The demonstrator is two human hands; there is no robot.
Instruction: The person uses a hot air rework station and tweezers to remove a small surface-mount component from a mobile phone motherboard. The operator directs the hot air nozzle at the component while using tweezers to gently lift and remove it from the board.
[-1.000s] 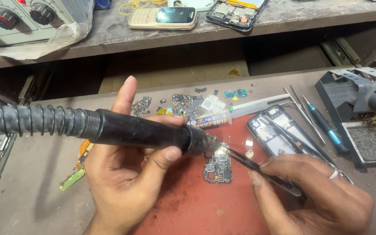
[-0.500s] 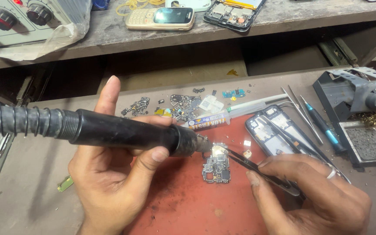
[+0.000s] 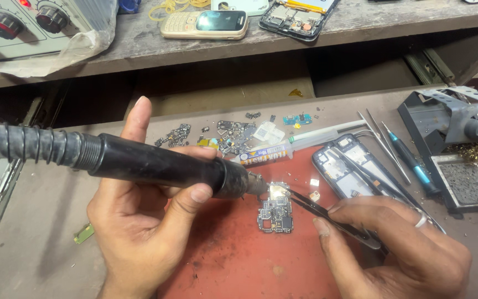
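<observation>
Two hands meet over one small circuit board (image 3: 275,208) at the lower centre of the frame, and each grip suits its tool. At lower left, the left hand (image 3: 139,221) is wrapped around a black hot-air wand (image 3: 161,166), thumb pressed underneath and index finger raised straight, apparently to steady the heavy barrel so the nozzle stays aimed at the board's top edge. At lower right, the right hand (image 3: 399,249), a ring on one finger, is pinched shut on black tweezers (image 3: 327,216) held low and flat, tips touching the same top edge just beside the nozzle, likely so the fingers stay clear of the heat. The board lies flat on a red mat (image 3: 239,260), probably there to shield the bench. Just beyond it, a flux syringe (image 3: 300,145) lies at the mat's far edge, and a phone frame (image 3: 345,169) rests to the right with spare tweezers and a screwdriver (image 3: 410,161), all within reach. Loose parts (image 3: 230,133) are scattered behind the wand. At the right edge stands a grey holder (image 3: 449,119) beside a tray (image 3: 466,185). Farthest, on the upper shelf, sit two phones (image 3: 206,23) and a station with knobs (image 3: 17,25) at upper left.
</observation>
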